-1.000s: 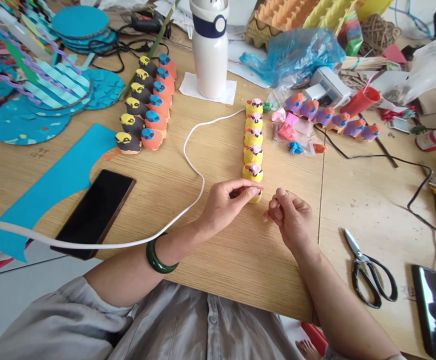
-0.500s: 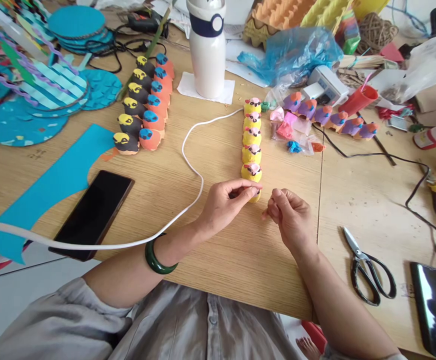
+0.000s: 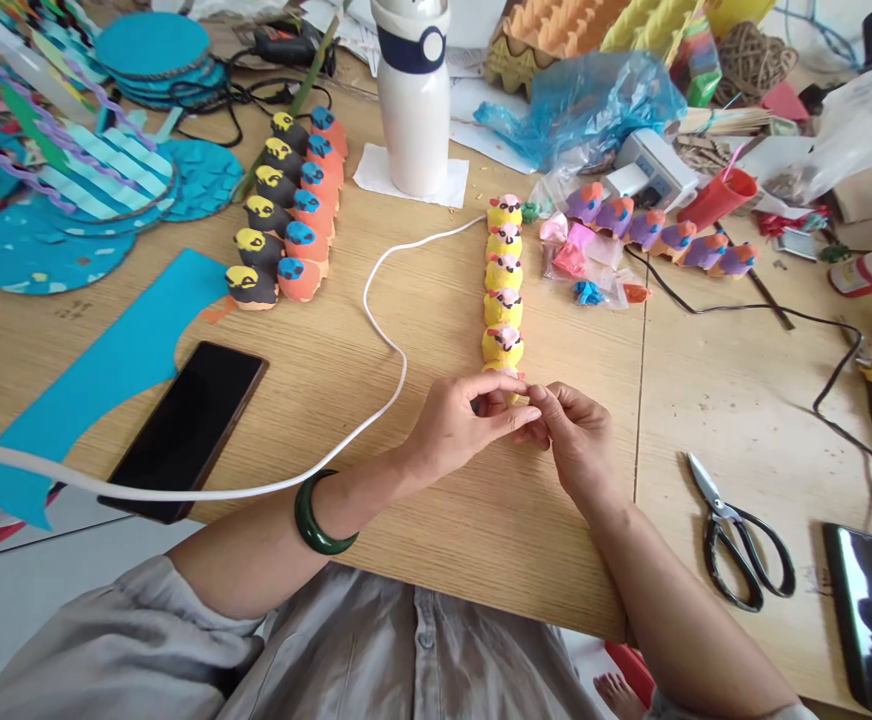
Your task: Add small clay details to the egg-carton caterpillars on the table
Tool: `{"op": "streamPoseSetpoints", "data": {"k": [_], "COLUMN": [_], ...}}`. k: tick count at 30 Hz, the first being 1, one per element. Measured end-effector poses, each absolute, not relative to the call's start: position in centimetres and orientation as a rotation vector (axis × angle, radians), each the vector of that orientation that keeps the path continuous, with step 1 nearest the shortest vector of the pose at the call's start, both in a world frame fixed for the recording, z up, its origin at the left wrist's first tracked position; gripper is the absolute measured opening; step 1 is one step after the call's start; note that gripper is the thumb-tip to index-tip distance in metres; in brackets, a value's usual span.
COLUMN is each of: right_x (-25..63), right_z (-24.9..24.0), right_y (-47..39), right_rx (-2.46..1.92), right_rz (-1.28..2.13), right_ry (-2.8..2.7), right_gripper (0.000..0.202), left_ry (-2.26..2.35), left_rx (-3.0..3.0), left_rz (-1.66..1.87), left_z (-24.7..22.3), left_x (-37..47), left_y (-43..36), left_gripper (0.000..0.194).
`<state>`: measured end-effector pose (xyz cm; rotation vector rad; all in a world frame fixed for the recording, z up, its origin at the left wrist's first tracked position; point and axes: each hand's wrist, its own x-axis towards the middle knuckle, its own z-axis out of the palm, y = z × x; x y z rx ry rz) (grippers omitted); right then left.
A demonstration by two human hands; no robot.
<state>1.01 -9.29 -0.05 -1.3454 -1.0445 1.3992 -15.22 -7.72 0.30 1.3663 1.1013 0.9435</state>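
A strip of yellow egg-carton cups (image 3: 503,302) with pink and black clay features stands lengthwise in front of me. At its near end is my left hand (image 3: 462,420), its thumb and index finger curved and partly covering the last cup. My right hand (image 3: 577,432) is closed in a pinch just to the right, its fingertips meeting those of my left. Whatever is between the fingertips is too small or hidden to make out. Pink clay in plastic wrap (image 3: 572,252) and a blue clay lump (image 3: 588,292) lie beyond, to the right of the strip.
Black-and-orange cup strips (image 3: 286,220) and a phone (image 3: 188,430) lie left; a purple cup strip (image 3: 657,232) sits back right. Scissors (image 3: 728,530) rest at right. A white cable (image 3: 387,330) crosses the table, and a white bottle (image 3: 415,110) stands behind.
Both hands have come together at the fingertips. My left hand has shifted slightly down and right from the last yellow cup, and my right hand slightly left.
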Motion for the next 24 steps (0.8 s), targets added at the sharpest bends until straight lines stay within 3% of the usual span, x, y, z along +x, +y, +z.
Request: {"op": "streamPoseSetpoints", "data": {"k": [9, 21, 24], "right_x": [1.11, 1.12, 1.07], "right_z": [-0.32, -0.01, 0.14], "right_y": [-9.45, -9.10, -8.91], "right_rx": [-1.314, -1.216, -1.213], "right_rz": [1.413, 1.542, 1.474], "right_ry": [-1.068, -0.923, -0.825], "right_gripper": [0.049, 0.032, 0.029], "left_ry": [1.074, 1.052, 1.103], "left_rx": [1.539, 1.557, 1.478], "left_rz": [1.052, 1.144, 1.087], "left_z": [-0.10, -0.01, 0.03], "left_x": [-15.34, -15.58, -15.66], "left_y": [-7.94, -7.65, -7.57], "left_gripper": [0.012, 0.009, 0.020]}}
